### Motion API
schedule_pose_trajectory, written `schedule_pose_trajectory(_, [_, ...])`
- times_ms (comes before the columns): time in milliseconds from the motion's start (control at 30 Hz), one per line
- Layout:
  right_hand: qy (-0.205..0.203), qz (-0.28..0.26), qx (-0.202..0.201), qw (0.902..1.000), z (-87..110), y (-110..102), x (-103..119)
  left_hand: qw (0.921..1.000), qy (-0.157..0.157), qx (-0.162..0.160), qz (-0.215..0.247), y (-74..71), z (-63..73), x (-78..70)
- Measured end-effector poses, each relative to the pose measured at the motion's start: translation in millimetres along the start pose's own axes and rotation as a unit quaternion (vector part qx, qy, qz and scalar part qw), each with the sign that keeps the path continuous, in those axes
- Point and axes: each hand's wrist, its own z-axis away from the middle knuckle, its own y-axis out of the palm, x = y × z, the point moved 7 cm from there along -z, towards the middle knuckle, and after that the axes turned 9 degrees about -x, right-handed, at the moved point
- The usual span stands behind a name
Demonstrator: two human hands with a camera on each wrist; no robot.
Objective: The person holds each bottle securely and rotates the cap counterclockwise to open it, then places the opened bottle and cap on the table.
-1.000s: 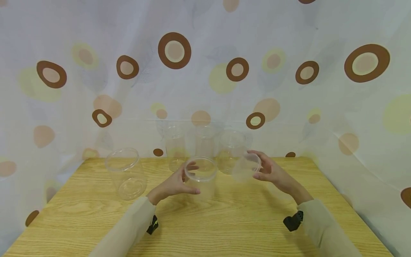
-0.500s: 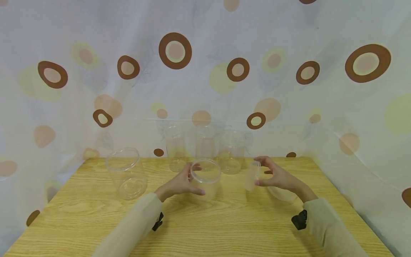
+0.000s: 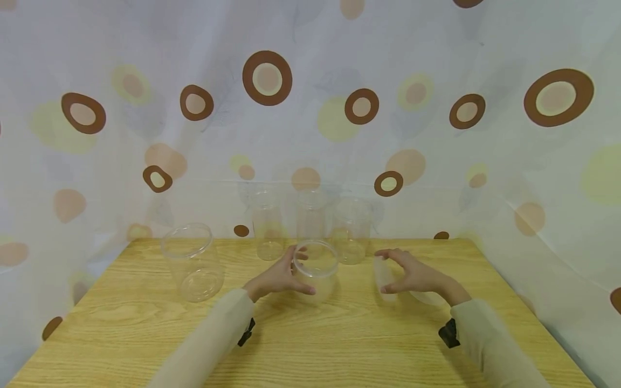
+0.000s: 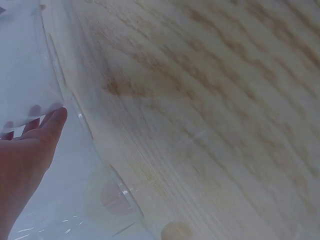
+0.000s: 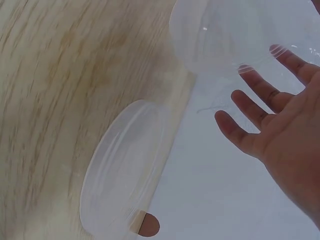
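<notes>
In the head view, my left hand (image 3: 276,277) holds a short, clear plastic jar (image 3: 320,273) with its rim up, thumb in front and fingers round the far side. The left wrist view shows its fingertips (image 4: 59,116) against clear plastic. To the right, my right hand (image 3: 421,276) grips a round translucent lid (image 3: 383,276) by its edge, thumb low and fingers at the top. This lid stands nearly on edge, close over the table. A second lid (image 5: 125,170) lies on the table under my right hand, partly hidden by it in the head view.
A large clear jar (image 3: 194,264) stands on the wooden table (image 3: 349,345) at the left. Along the back stand a tall slim jar (image 3: 268,226), another slim jar (image 3: 310,218) and a wider jar (image 3: 351,231). A patterned sheet (image 3: 310,140) hangs behind the table.
My left hand has shifted a little right with the jar. My right hand has moved down and turned the lid from a tilt to nearly on edge, farther from the jar.
</notes>
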Motion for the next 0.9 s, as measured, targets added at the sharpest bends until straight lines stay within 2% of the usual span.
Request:
schedule_pose_trajectory(500, [-0.019, 0.051, 0.023, 0.9982, -5.7, 22, 4, 0.9999, -0.008, 0.002, 0.011, 4.4, -10.5, 10.3])
schedule_pose_trajectory(767, [-0.003, 0.117, 0.033, 0.9926, -7.1, 32, 0, 0.9999, -0.003, -0.002, 0.010, 4.1, -11.7, 11.8])
schedule_pose_trajectory(900, [-0.001, 0.126, 0.035, 0.9914, -6.4, 34, 1, 1.0000, -0.001, 0.000, 0.008, 3.5, -11.4, 12.7])
